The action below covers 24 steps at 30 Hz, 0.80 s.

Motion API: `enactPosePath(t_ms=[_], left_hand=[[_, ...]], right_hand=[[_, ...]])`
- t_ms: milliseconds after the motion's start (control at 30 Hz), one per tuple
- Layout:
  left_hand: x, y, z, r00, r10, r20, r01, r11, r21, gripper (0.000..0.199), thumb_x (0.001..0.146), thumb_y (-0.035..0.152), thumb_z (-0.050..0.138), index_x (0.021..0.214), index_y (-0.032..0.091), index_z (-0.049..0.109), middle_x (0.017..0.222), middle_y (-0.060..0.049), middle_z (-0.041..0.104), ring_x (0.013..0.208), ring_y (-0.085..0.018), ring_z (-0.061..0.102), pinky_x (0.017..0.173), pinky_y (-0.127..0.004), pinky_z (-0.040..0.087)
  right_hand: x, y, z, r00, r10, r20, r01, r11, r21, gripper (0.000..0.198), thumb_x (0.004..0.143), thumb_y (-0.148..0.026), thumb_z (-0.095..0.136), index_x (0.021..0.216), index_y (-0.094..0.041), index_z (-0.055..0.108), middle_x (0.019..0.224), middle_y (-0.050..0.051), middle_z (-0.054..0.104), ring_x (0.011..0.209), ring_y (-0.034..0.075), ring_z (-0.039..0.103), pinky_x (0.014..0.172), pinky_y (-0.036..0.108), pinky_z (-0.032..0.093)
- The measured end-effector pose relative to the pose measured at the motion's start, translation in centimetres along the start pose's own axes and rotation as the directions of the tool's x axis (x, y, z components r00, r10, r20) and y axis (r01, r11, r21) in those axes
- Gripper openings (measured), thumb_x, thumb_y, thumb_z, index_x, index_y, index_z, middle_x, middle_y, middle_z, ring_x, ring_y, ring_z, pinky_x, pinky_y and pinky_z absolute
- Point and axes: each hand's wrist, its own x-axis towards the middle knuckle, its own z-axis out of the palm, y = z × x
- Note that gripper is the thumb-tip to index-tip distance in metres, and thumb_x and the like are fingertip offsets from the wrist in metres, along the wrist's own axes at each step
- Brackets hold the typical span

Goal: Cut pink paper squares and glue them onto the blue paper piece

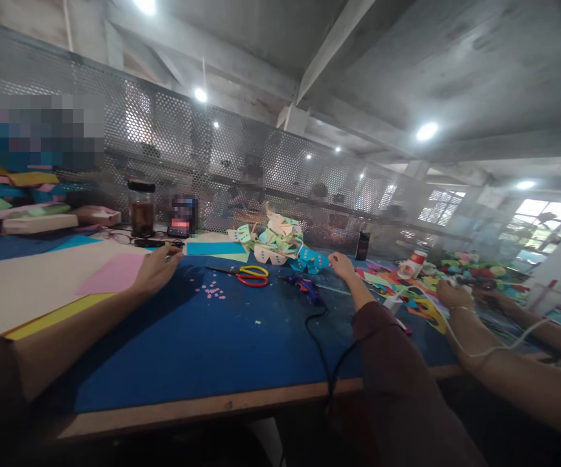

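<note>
My right hand (342, 266) pinches the edge of a blue paper butterfly with pale dots (309, 259). Behind and left of it is a heap of pale cut-paper butterflies (277, 239), also dotted. On the left, my left hand (158, 268) hovers by the pink sheet with its fingers drawn together; whatever they hold is too small to make out. Between my hands lie scissors with red and yellow handles (253, 275) and small pink paper bits (211, 290). A blue glue gun (305, 287) rests just below the butterfly, its cord running over the table edge.
Pink paper (112, 272) and a large cream sheet (22, 279) cover the left side. A jar (142, 209), a phone (181, 216) and a blue strip (216, 248) stand or lie farther back. A co-worker's hand (455, 296) is at the right, beside colourful scraps (414, 292).
</note>
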Motion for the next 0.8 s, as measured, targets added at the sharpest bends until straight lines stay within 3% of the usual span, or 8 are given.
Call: enactPosePath(t_ms=[333, 600, 800], left_hand=[[0.2, -0.6, 0.5, 0.998, 0.063, -0.031, -0.064, 0.998, -0.03, 0.037, 0.085, 0.037, 0.043, 0.105, 0.015, 0.066, 0.114, -0.012, 0.069, 0.105, -0.033, 0.062, 0.084, -0.042, 0.046], [0.5, -1.6, 1.1, 0.99, 0.127, -0.064, -0.131, 0.99, -0.059, 0.05, 0.081, 0.049, 0.037, 0.102, 0.014, 0.066, 0.113, -0.018, 0.069, 0.108, -0.04, 0.061, 0.079, -0.05, 0.043], [0.6, -1.7, 1.1, 0.988, 0.139, -0.069, -0.143, 0.987, -0.069, 0.045, 0.08, 0.049, 0.04, 0.098, 0.017, 0.065, 0.109, -0.016, 0.071, 0.108, -0.038, 0.062, 0.079, -0.048, 0.043]], right_hand=[[-0.3, -1.1, 0.2, 0.999, 0.017, -0.047, -0.019, 0.999, -0.033, 0.031, 0.096, -0.034, 0.055, 0.122, -0.018, 0.057, 0.123, 0.008, 0.059, 0.103, 0.022, 0.061, 0.087, 0.042, 0.052], [0.5, -2.2, 0.2, 0.999, 0.027, -0.029, -0.029, 0.995, -0.091, 0.032, 0.095, -0.035, 0.058, 0.122, -0.018, 0.057, 0.123, 0.008, 0.058, 0.102, 0.022, 0.061, 0.086, 0.042, 0.053], [0.7, -1.8, 0.1, 0.999, 0.041, -0.016, -0.043, 0.988, -0.145, 0.033, 0.095, -0.035, 0.058, 0.123, -0.018, 0.057, 0.123, 0.009, 0.058, 0.102, 0.022, 0.061, 0.086, 0.042, 0.053]])
